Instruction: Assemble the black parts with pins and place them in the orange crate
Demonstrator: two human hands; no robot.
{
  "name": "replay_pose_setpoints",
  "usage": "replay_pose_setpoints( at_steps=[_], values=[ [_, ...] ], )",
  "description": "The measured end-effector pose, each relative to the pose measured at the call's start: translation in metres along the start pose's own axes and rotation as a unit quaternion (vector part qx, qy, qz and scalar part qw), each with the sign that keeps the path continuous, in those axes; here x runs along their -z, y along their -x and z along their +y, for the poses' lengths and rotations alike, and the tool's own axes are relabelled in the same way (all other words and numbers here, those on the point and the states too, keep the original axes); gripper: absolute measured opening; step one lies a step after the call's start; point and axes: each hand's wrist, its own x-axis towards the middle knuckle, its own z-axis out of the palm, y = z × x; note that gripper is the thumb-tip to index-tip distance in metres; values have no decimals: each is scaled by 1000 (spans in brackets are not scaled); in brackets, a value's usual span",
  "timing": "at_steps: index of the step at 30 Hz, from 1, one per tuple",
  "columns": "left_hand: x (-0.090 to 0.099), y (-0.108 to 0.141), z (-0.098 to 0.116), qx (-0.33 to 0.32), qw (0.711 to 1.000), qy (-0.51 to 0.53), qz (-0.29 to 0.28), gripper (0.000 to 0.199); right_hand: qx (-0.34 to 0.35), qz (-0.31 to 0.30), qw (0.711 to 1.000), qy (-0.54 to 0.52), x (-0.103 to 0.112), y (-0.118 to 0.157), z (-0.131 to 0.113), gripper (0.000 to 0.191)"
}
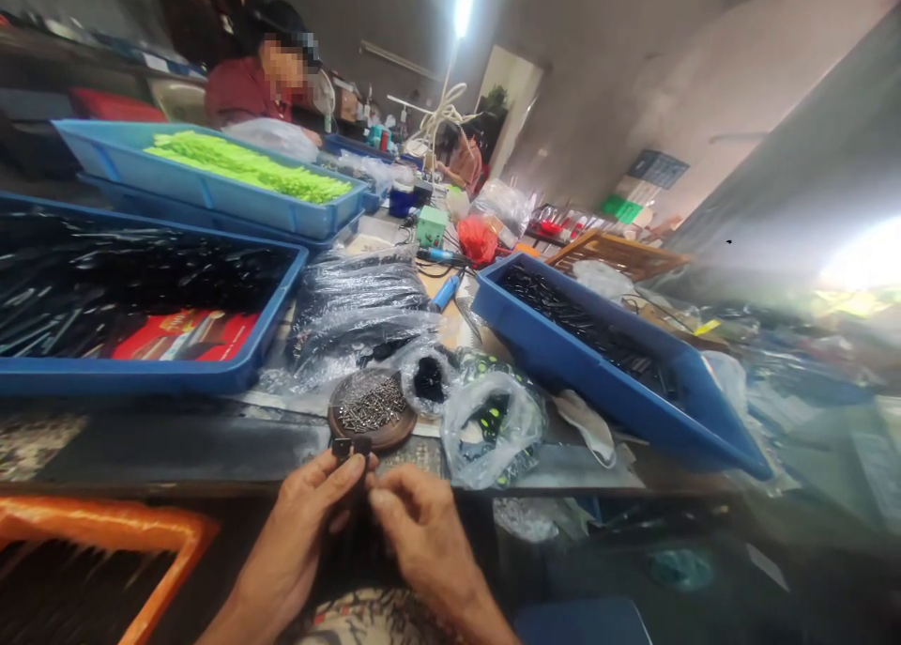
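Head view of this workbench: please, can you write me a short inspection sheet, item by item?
Surface: dark workbench.
Job's things: small dark part; small dark pieces heaped on a round wooden dish.
Grips: left hand pinches the part; right hand is beside it.
Clutter: blue tray, plastic bag.
Cables: black cable, white coiled cord.
Surroundings: co-worker in a red top, second co-worker, bright lamp.
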Motion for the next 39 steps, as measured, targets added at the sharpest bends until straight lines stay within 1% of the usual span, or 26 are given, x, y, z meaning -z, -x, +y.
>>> replay_pose_setpoints(
  at_steps=[1, 2, 3, 4, 5, 6, 8, 10, 12, 18, 26, 34, 39],
  values=[
    [1, 0, 0, -9, 1000, -18, 0, 24, 39, 29, 997, 61, 10, -4, -4, 17],
    [2, 0, 0, -17, 999, -40, -2, 25, 78, 63, 988, 118, 21, -11, -9, 17],
    [2, 0, -1, -26, 998, -63, -5, 26, 118, 91, 973, 178, 33, -18, -13, 17],
    [2, 1, -1, -33, 996, -85, -10, 28, 154, 115, 951, 241, 43, -28, -16, 17],
    [2, 2, -1, -38, 994, -102, -15, 31, 182, 126, 925, 308, 52, -38, -19, 17],
    [2, 2, -1, -43, 992, -114, -19, 32, 189, 126, 900, 373, 60, -49, -20, 19],
    [0, 4, 0, -44, 992, -121, -20, 32, 165, 80, 846, 501, 69, -70, -19, 20],
    [-2, 4, 0, -30, 994, -109, -12, 29, 131, 28, 800, 585, 72, -86, -16, 22],
    [-3, 4, 1, -16, 995, -96, -6, 31, 115, -2, 776, 621, 72, -95, -13, 23],
    [0, 4, -1, -9, 994, -104, -7, 34, 123, -43, 749, 650, 70, -100, -12, 22],
    [1, 4, -3, -27, 993, -108, -32, 26, 153, -69, 721, 673, 67, -107, -8, 20],
    [1, 6, 2, -25, 993, -112, -38, 22, 181, -62, 706, 682, 65, -109, -1, 18],
    [0, 7, 4, -21, 993, -109, -29, 21, 192, -29, 712, 674, 68, -109, 5, 17]
  ],
)
